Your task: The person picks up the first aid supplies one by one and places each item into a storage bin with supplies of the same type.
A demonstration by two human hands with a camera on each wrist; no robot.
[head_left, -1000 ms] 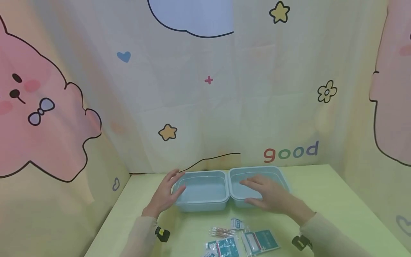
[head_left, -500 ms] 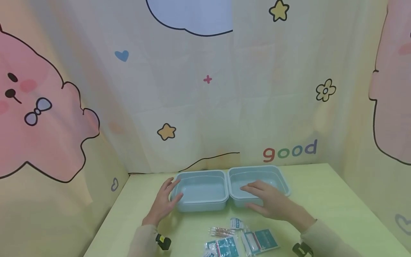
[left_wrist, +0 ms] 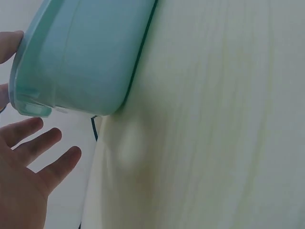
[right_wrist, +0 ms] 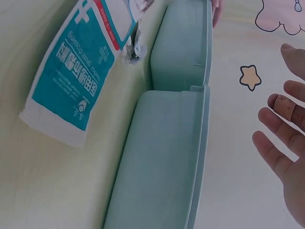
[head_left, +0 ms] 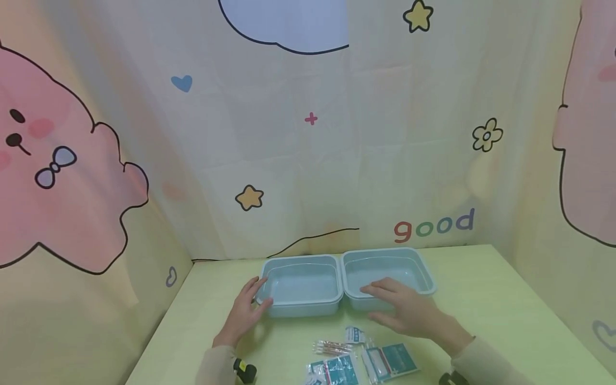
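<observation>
Two light blue plastic tubs stand side by side at the back of the table, the left tub [head_left: 303,309] and the right tub [head_left: 370,304]. My left hand [head_left: 242,314] is at the left tub's near left corner, its fingers loosely spread. In the left wrist view a fingertip [left_wrist: 12,44] meets or overlaps the tub's rim; whether it touches is unclear. My right hand [head_left: 409,309] hovers before the right tub's front edge with relaxed fingers, holding nothing. In the right wrist view its fingers are spread apart from the tubs, and one wears a brown bandage [right_wrist: 284,107].
On the table in front of the tubs lie a teal-and-white dressing packet [head_left: 400,359], a second teal packet [head_left: 343,369], a bundle of cotton swabs [head_left: 333,347] and a small printed packet [head_left: 355,335]. A printed curtain [head_left: 327,176] hangs behind the table.
Both hands have drawn back slightly toward me, the left one sliding down beside the left tub's corner. The tubs and packets stay where they were.
</observation>
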